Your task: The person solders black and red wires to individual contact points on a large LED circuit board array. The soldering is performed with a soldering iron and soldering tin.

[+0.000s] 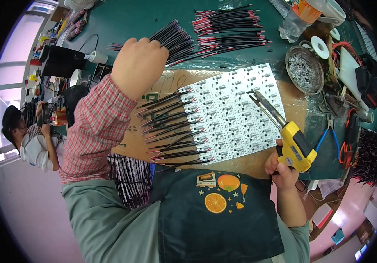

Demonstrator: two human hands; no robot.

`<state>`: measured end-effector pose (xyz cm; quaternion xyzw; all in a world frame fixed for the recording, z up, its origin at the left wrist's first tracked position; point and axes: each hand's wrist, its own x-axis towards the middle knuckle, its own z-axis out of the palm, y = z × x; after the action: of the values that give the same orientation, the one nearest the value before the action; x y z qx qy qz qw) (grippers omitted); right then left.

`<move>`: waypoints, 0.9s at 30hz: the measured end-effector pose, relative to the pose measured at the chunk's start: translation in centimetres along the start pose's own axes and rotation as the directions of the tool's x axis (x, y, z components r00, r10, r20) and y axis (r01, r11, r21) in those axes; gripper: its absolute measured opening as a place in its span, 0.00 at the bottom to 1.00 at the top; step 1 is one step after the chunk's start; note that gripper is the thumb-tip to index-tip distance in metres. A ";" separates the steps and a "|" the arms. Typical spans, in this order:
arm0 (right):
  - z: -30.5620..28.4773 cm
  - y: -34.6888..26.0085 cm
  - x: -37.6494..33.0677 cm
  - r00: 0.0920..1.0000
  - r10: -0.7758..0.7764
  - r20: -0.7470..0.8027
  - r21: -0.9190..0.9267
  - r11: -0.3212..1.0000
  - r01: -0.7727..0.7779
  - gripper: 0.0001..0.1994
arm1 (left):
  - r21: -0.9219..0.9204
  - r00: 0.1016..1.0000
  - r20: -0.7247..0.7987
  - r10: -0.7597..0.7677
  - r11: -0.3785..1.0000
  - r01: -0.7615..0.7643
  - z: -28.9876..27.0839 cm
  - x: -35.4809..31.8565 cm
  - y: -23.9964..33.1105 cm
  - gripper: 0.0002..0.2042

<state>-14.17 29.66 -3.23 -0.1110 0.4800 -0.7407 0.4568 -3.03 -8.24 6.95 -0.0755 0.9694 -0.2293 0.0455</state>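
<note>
My right hand point(281, 168) is wrapped round the handle of a yellow soldering gun point(296, 147), whose metal tip points up and left over a white printed circuit board panel point(236, 114). Rows of small dark parts cover the panel. Along its left edge, several black wires point(166, 127) with red ends fan out to the left. My left hand point(140, 65) is raised with curled fingers at the left end of a pile of black wires point(175, 39). The back of the hand hides its fingertips, so whatever they pinch cannot be seen.
Under the panel lies a brown cardboard sheet point(127, 142). More wire bundles point(230, 30) rest on the green table. At right are a round metal dish point(304, 70) of grey bits, a plastic bottle point(300, 17) and blue-handled pliers point(328, 136). Another person point(35, 140) sits at left.
</note>
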 end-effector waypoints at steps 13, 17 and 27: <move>0.2 0.2 0.1 1.000 0.018 -0.010 -0.016 1.000 -0.018 0.34 | -0.052 0.974 0.225 0.007 0.999 0.005 3.3 -1.2 3.1 0.05; 0.3 0.1 0.1 1.000 0.013 -0.024 -0.020 1.000 -0.013 0.33 | -0.228 0.997 0.065 -0.033 0.972 0.047 3.8 -1.5 2.4 0.05; 0.6 0.4 0.3 0.999 -0.023 -0.041 -0.125 0.992 0.018 0.34 | -0.532 0.860 0.003 -0.511 0.727 0.434 8.7 3.4 0.3 0.13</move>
<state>-13.77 29.03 -3.31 -0.1285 0.5340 -0.7160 0.4309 -5.33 -12.34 -1.16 -0.3128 0.9434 0.0296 -0.1064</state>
